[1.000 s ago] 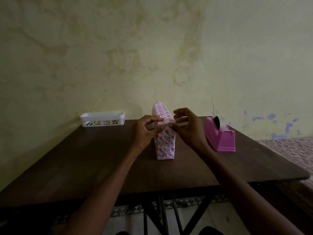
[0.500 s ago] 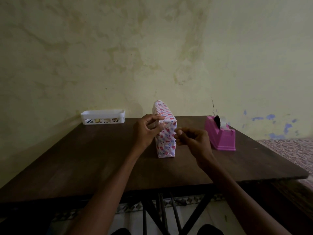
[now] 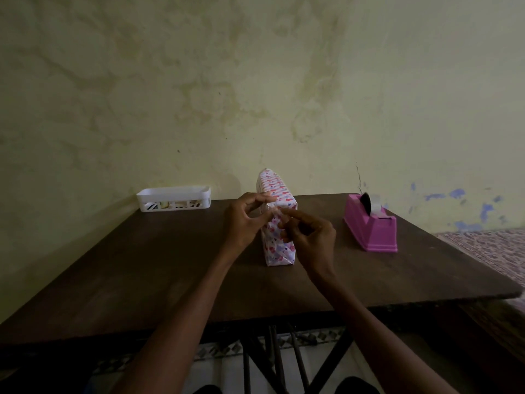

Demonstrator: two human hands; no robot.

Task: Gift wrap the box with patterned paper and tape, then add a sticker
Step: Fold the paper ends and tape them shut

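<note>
1. The box (image 3: 277, 253) stands on a narrow side on the table (image 3: 142, 265), directly between the two sets of fingers, with a narrow end towards the camera.
2. It is wrapped in white paper printed with small red, pink and purple shapes. The paper lies tight over the top and long sides.
3. On the near end, below the fingers, the paper is folded into flaps whose slanting creases meet low down. The far end, beyond the fingers, rises to a folded peak.
4. The left hand (image 3: 243, 223) is at the box's near top left corner. Its fingers are curled, with thumb and forefinger closed on the top edge there.
5. The right hand (image 3: 312, 240) is in front of the near end. Its forefinger (image 3: 292, 215) reaches left, its tip against the paper just under the top edge, close to the left fingertips. The other fingers are curled in. I cannot tell whether thumb and forefinger pinch anything.
6. A pale glint shows between the two sets of fingertips. It is too faint to tell what it is.
7. A pink dispenser (image 3: 372, 231) with a clear tape roll (image 3: 375, 205) sits well right of the right fingers.
8. A white slotted tray (image 3: 173, 194) sits well left of the left fingers, at the far table edge.
</note>
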